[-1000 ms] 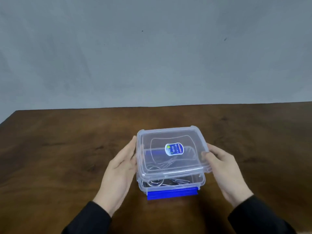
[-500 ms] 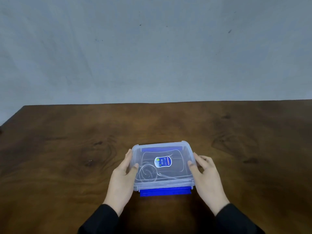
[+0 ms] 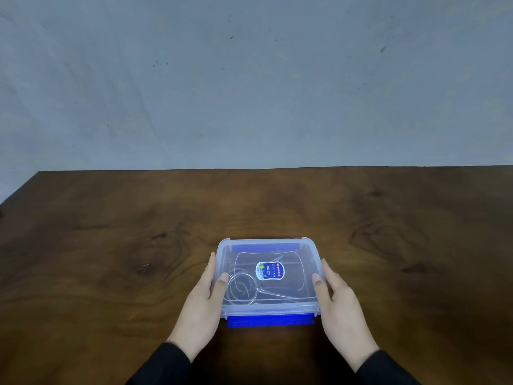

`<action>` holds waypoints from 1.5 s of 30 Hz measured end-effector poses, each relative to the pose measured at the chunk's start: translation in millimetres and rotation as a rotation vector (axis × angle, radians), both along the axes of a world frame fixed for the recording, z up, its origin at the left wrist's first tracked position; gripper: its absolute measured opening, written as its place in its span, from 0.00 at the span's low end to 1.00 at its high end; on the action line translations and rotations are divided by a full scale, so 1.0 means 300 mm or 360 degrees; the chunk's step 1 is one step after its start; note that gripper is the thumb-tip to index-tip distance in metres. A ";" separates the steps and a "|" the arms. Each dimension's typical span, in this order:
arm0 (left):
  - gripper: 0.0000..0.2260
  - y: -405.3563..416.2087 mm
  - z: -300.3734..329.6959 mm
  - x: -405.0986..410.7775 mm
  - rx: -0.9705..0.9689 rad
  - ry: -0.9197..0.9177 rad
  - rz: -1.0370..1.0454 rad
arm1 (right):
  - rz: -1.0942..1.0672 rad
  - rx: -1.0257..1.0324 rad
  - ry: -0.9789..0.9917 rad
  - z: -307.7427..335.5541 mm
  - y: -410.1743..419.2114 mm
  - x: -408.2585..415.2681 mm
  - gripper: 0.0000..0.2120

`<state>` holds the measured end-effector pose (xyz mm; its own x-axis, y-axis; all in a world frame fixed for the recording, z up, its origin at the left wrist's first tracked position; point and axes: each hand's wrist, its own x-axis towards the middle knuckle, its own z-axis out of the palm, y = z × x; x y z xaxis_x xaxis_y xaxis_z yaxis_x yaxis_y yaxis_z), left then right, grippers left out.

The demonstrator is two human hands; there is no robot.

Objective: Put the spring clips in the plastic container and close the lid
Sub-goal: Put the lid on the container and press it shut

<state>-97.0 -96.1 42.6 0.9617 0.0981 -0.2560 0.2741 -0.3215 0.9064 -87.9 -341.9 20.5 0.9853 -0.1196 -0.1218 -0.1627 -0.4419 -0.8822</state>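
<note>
A clear plastic container stands on the wooden table, with its clear lid lying flat on top; the lid bears a blue and white sticker. Metal spring clips show through the lid, inside the container. A blue latch sticks out flat at the near side and another blue latch shows at the far side. My left hand presses the container's left side, thumb on the lid. My right hand holds the right side in the same way.
The dark wooden table stretches wide on both sides of the container. Its far edge meets a grey wall, and the table's left corner is cut off at the far left.
One second ago the lid was tilted up above the container between my hands. It has come down flat onto the container, and my hands have settled against its two sides.
</note>
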 end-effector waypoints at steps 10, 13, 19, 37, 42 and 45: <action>0.24 0.005 -0.005 0.017 -0.0001 -0.0019 -0.0052 | 0.0335 -0.0044 0.0104 0.012 -0.011 0.038 0.29; 0.26 0.011 -0.008 0.021 -0.0021 -0.0006 -0.0071 | 0.0411 -0.0030 0.0104 0.017 -0.026 0.037 0.31; 0.17 0.043 -0.026 -0.003 0.0897 -0.0822 -0.0192 | 0.0372 -0.0725 -0.0174 0.120 -0.019 0.111 0.33; 0.32 0.069 -0.124 -0.052 0.1946 -0.1285 -0.1066 | 0.1010 -0.1406 -0.0118 0.119 0.116 0.382 0.27; 0.21 0.082 -0.111 -0.040 0.1895 -0.1453 -0.1016 | 0.0971 -0.1291 -0.0150 0.123 0.115 0.387 0.27; 0.23 0.048 -0.099 -0.024 0.1827 -0.1404 -0.0900 | 0.0922 -0.1236 -0.0199 0.126 0.117 0.382 0.29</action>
